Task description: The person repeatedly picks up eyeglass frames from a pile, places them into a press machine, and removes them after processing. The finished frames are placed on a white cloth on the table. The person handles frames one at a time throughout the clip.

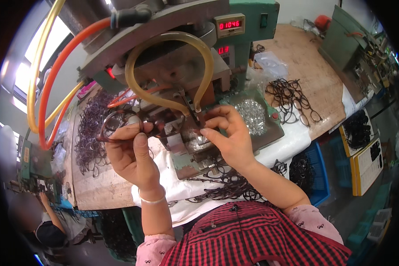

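A dark spectacle frame lies crosswise between two hands, at the press tooling.
The left hand (135,157) pinches the dark spectacle frame (105,126) between thumb and fingers, and is the nearer hand to it; the frame's long axis runs roughly left to right, one rim beyond the fingers, the rest pointing toward the press tooling (196,119). The right hand (231,138) is apart from the left, just beside the tooling on its right, thumb and fingertips close together; whether they grip anything, I cannot tell. Outward, a tray of small clear pieces (251,116) sits to the right, and tangled frames (93,133) cover the left worktop (99,190).
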`<state>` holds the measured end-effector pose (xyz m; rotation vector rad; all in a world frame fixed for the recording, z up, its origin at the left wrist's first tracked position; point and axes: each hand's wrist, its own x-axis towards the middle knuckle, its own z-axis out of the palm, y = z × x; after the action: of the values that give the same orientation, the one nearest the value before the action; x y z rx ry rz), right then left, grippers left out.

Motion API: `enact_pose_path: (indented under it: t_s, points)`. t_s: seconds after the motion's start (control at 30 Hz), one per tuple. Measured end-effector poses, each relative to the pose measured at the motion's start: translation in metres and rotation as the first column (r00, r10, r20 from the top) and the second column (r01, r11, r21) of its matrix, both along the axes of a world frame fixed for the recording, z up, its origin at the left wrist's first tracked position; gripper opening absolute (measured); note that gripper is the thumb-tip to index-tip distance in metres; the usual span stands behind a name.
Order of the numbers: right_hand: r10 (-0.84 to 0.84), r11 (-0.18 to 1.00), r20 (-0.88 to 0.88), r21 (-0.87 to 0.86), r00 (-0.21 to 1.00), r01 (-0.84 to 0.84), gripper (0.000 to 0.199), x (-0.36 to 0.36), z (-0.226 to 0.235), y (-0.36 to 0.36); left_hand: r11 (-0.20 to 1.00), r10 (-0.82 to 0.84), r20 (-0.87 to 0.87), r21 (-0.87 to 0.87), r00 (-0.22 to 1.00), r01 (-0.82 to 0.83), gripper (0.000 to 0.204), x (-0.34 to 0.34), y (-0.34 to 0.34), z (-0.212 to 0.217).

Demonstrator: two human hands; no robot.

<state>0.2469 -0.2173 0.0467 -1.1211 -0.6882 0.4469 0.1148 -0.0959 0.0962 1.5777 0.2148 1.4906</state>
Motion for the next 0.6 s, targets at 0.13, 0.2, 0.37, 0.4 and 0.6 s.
enact_pose_path:
  t_s: [0.13, 0.2, 0.37, 0.4, 0.6]
  points:
    - [0.004, 1.000, -0.103, 0.001, 0.995, -0.004, 0.042, -0.007, 0.002, 0.003, 0.996, 0.056, -0.003, 0.067, 0.998, -0.055, 0.019, -0.002, 0.004, -0.001]
    - [0.030, 0.999, -0.199, 0.018, 0.980, -0.027, 0.048, -0.016, 0.005, 0.002, 0.999, 0.028, -0.027, 0.037, 0.999, -0.027, 0.020, -0.007, 0.002, 0.002]
    - [0.029, 0.972, 0.341, -0.229, 0.940, 0.054, 0.051, 0.003, 0.015, -0.033, 0.930, -0.366, -0.284, -0.073, 0.886, 0.360, 0.014, -0.050, -0.025, -0.006]
    - [-0.078, 0.957, 0.510, -0.203, 0.856, 0.208, 0.044, 0.006, 0.006, -0.033, 0.906, -0.424, -0.495, -0.243, 0.759, 0.348, 0.013, -0.072, -0.038, -0.020]
    - [0.042, 0.901, 0.327, -0.420, 0.944, 0.105, 0.029, -0.009, -0.045, -0.111, 0.992, 0.017, -0.963, 0.049, 0.268, 0.113, 0.013, -0.170, -0.108, -0.172]
